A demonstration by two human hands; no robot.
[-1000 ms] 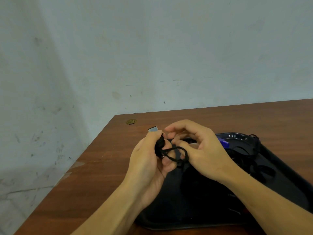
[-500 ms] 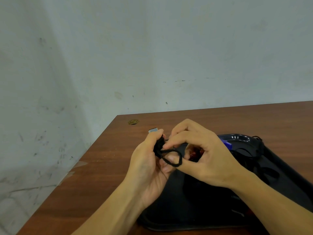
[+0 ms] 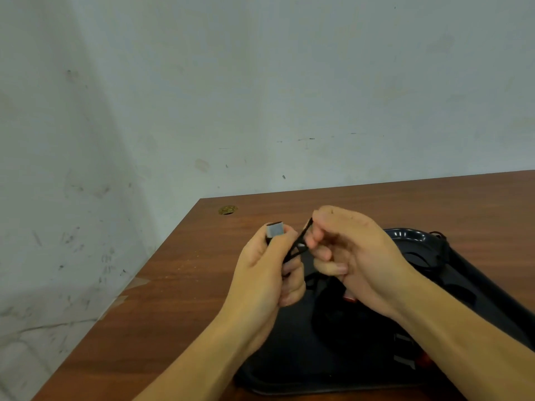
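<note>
My left hand [image 3: 265, 264] grips a bundled black cable; its silver USB plug [image 3: 275, 229] sticks out above my thumb. A black cable tie [image 3: 301, 243] runs taut from the bundle up to my right hand [image 3: 350, 256], which pinches the tie's end between curled fingers. Both hands hover above the near-left part of a black tray [image 3: 289, 357]. Most of the bundle is hidden inside my left fist.
The tray lies on a brown wooden table [image 3: 173, 285] and holds more black cables [image 3: 428, 250] at its far right, plus small red parts [image 3: 350, 298]. A brass disc [image 3: 227, 210] sits near the table's far left corner. A grey wall stands behind.
My right hand has pulled the tie's loop out straight and upward, away from the left hand. The left hand has kept its grip on the bundle.
</note>
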